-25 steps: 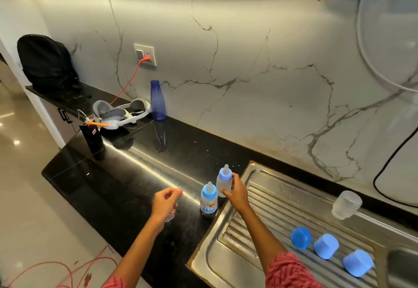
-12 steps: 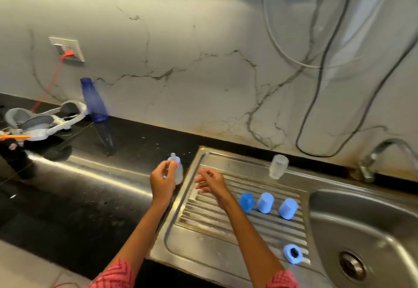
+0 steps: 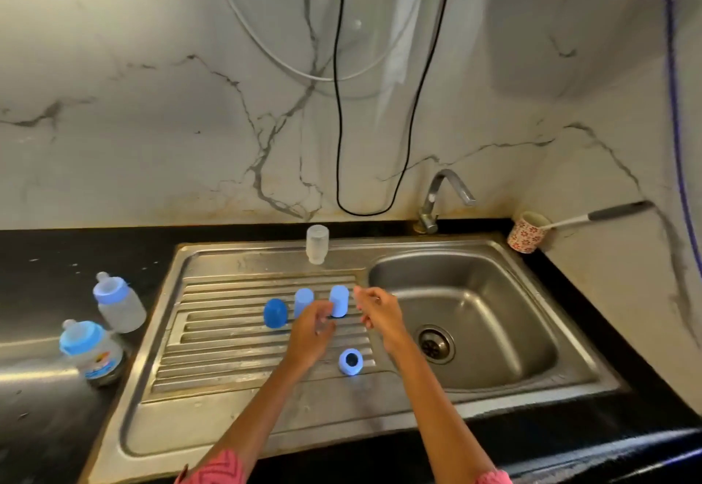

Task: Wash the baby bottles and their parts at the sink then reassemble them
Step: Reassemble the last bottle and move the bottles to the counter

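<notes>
Bottles (image 3: 120, 307) of cloudy plastic stand left of the shiny ribbed steel sink (image 3: 212, 335); I can't read the front label. Over its ribs, my left hand (image 3: 309, 331) and right hand (image 3: 380, 312) hang loose by three smooth blue caps (image 3: 339, 301).

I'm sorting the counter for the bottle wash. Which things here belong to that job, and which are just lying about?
Belongs to the job:
two assembled bottles
upturned clear bottle
three blue caps
blue collar ring
sink
tap

Just lying about:
flowered cup
hanging black cable
</notes>
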